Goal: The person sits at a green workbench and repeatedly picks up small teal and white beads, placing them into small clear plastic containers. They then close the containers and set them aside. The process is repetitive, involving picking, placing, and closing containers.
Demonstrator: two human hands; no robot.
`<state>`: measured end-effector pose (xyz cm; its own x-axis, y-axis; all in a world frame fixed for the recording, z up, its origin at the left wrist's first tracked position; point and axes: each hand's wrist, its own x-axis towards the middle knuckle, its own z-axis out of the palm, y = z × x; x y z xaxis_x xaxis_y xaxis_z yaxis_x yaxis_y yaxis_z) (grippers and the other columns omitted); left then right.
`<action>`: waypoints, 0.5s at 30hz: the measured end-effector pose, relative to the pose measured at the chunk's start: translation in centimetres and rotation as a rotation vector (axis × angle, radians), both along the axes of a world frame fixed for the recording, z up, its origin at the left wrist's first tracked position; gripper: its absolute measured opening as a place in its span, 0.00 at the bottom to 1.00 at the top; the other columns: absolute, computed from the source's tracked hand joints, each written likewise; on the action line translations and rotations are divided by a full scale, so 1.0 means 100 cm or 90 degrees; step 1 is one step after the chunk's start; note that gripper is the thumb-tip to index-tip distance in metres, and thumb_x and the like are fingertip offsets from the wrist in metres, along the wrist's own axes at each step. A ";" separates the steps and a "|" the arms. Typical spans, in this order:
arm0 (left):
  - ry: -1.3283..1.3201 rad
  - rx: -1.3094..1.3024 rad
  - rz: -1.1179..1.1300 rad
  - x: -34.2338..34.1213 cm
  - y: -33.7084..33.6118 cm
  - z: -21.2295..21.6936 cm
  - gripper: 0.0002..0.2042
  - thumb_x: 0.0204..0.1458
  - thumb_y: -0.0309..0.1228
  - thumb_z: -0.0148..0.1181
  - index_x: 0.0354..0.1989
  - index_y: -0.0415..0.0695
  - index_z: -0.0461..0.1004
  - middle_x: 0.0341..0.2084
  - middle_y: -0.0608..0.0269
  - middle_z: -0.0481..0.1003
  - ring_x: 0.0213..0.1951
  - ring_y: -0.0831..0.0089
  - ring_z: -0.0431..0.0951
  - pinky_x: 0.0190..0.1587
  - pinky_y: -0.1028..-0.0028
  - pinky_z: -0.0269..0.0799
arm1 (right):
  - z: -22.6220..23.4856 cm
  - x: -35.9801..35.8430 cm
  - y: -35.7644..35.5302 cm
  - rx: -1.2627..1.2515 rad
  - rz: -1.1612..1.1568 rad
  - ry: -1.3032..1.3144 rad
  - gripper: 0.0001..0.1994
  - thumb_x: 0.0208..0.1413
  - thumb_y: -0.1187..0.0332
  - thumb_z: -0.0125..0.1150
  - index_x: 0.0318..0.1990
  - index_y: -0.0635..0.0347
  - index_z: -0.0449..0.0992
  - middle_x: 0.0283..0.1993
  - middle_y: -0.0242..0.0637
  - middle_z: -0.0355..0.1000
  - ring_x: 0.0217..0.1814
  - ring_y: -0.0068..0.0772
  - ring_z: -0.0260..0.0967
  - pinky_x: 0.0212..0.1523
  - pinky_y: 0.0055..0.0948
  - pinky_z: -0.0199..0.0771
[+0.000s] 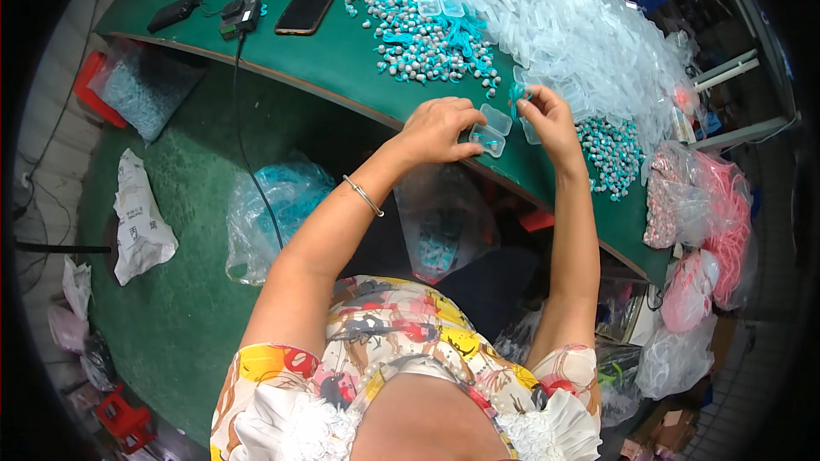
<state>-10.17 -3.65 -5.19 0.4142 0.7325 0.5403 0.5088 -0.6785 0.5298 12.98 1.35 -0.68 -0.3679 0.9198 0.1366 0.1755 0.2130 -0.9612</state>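
Observation:
My left hand (442, 130) grips a small clear plastic box (489, 138) by its near side at the table's front edge. The box's lid stands open, and small teal pieces lie inside. Just right of it, my right hand (549, 117) pinches a bundle of teal cord (518, 96) above the table. Beyond my hands spreads a pile of grey-and-teal beads or earplug-like pieces (418, 55) with teal cords among them. A second, smaller heap of the same pieces (610, 154) lies right of my right hand.
A large heap of clear plastic boxes (564, 26) covers the green table's (325, 68) far right. A phone (307, 8) and a small black device with a cable (241, 17) lie at left. Bags of pink cord (724, 222) hang at right; a bag of teal material (286, 205) stands below.

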 end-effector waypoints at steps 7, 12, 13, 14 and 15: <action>0.002 -0.028 -0.003 0.001 0.001 0.002 0.19 0.40 0.40 0.73 0.40 0.47 0.78 0.29 0.63 0.74 0.37 0.61 0.76 0.38 0.62 0.72 | 0.007 -0.012 -0.053 0.350 -0.034 -0.382 0.08 0.50 0.74 0.65 0.38 0.59 0.76 0.32 0.38 0.75 0.35 0.37 0.74 0.37 0.34 0.68; 0.008 -0.057 0.000 0.000 0.001 0.004 0.20 0.40 0.40 0.73 0.40 0.45 0.78 0.30 0.62 0.75 0.40 0.59 0.76 0.41 0.61 0.72 | 0.013 -0.024 -0.055 0.492 -0.003 -0.469 0.08 0.47 0.72 0.67 0.35 0.57 0.74 0.33 0.36 0.75 0.39 0.42 0.73 0.37 0.41 0.67; 0.003 -0.043 0.000 0.000 0.001 0.004 0.20 0.40 0.40 0.73 0.41 0.46 0.78 0.30 0.62 0.74 0.38 0.60 0.76 0.40 0.61 0.72 | 0.012 -0.024 -0.054 0.487 0.001 -0.472 0.08 0.48 0.72 0.67 0.35 0.58 0.75 0.34 0.36 0.75 0.39 0.43 0.73 0.38 0.41 0.67; -0.001 -0.028 -0.001 0.000 0.002 0.002 0.20 0.39 0.40 0.73 0.41 0.46 0.78 0.30 0.62 0.74 0.37 0.60 0.76 0.39 0.62 0.72 | 0.008 -0.024 -0.054 0.482 0.005 -0.474 0.08 0.48 0.72 0.67 0.35 0.58 0.75 0.34 0.37 0.74 0.39 0.44 0.73 0.38 0.41 0.68; -0.006 -0.014 -0.001 0.000 0.002 0.001 0.21 0.39 0.40 0.73 0.42 0.46 0.77 0.29 0.63 0.73 0.36 0.60 0.76 0.37 0.63 0.71 | 0.005 -0.024 -0.053 0.476 0.011 -0.476 0.08 0.48 0.72 0.68 0.36 0.58 0.75 0.34 0.37 0.74 0.39 0.44 0.73 0.38 0.41 0.69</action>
